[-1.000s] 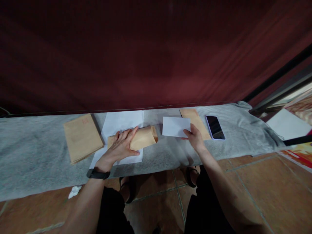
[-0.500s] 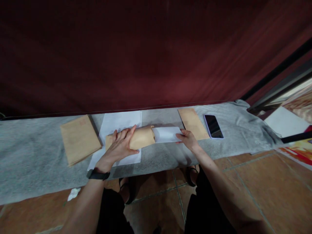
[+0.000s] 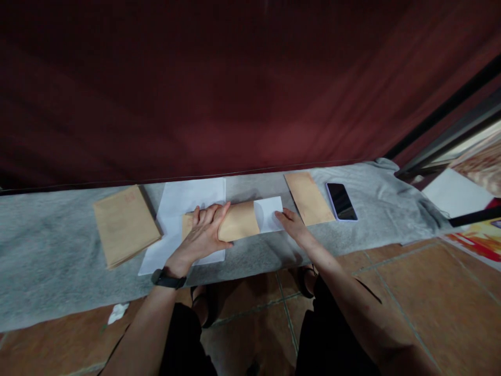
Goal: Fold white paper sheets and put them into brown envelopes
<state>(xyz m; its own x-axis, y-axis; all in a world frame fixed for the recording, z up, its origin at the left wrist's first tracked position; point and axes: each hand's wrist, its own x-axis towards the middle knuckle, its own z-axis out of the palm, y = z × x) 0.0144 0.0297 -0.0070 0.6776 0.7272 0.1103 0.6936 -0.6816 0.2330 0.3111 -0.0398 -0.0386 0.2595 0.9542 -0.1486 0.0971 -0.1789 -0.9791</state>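
A brown paper envelope point(image 3: 241, 219) lies crosswise in front of me, its mouth toward the right. My left hand point(image 3: 205, 230), with a black band on the wrist, grips it from above, thumb along the near edge and fingers over the far side. Folded white paper point(image 3: 268, 213) sticks out of the envelope's mouth; its other end is hidden inside. My right hand point(image 3: 291, 223) pinches the paper's outer right end. Under the left hand and the envelope's left part lie larger white sheets point(image 3: 182, 196).
A stack of brown envelopes point(image 3: 125, 224) lies at the left. At the right, another brown envelope point(image 3: 309, 198) lies beside a phone point(image 3: 342, 202) with a purple edge. Grey cloth point(image 3: 47, 250) covers the narrow surface, against a dark red backdrop point(image 3: 235, 104).
The folded paper has gone deeper into the envelope, with less of it showing. My left hand and the envelope have shifted slightly right; my right hand has moved slightly left.
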